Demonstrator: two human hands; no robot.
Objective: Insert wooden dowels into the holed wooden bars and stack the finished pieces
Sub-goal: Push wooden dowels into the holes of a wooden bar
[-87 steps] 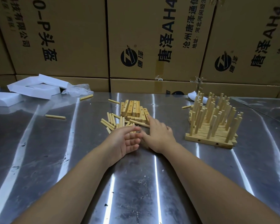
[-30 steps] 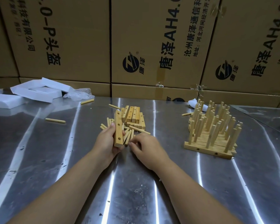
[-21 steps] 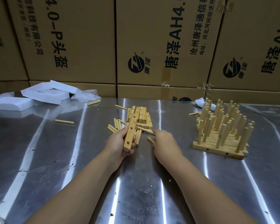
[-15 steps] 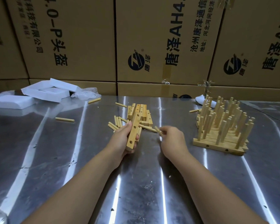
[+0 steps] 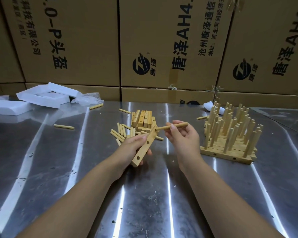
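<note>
Currently, far left on the counter [image 5: 144, 194]: white foam pieces [image 5: 41, 98] with crumpled plastic wrap [image 5: 88, 99] beside them. One stray dowel [image 5: 64, 126] lies alone on the bare metal, and a second stray dowel [image 5: 96, 106] lies nearer the wrap.

Centre-left: loose dowels [image 5: 120, 133] lie scattered flat. Touching them, just behind, is a heap of unfilled bars [image 5: 143, 118] with their holes showing.

Centre, raised off the counter: my left hand [image 5: 132, 148] has its fingers curled round the lower half of one bar [image 5: 145, 146]. The bar is tilted, far end up and to the right, with three holes facing me and all open.

My right hand [image 5: 182, 140] pinches a single dowel [image 5: 181, 124] between thumb and fingertips, roughly level. The dowel's left tip meets the topmost hole of the held bar. I cannot tell whether it has entered.

Right: the finished stack [image 5: 225, 154] sits on the counter, well apart from my hands, bars flat in layers and many dowels standing upright. A short dowel [image 5: 202, 117] lies just left of it, and a white scrap [image 5: 209, 106] lies behind.

Backdrop: printed cardboard boxes [image 5: 162, 40] stand along the far edge of the counter.
</note>
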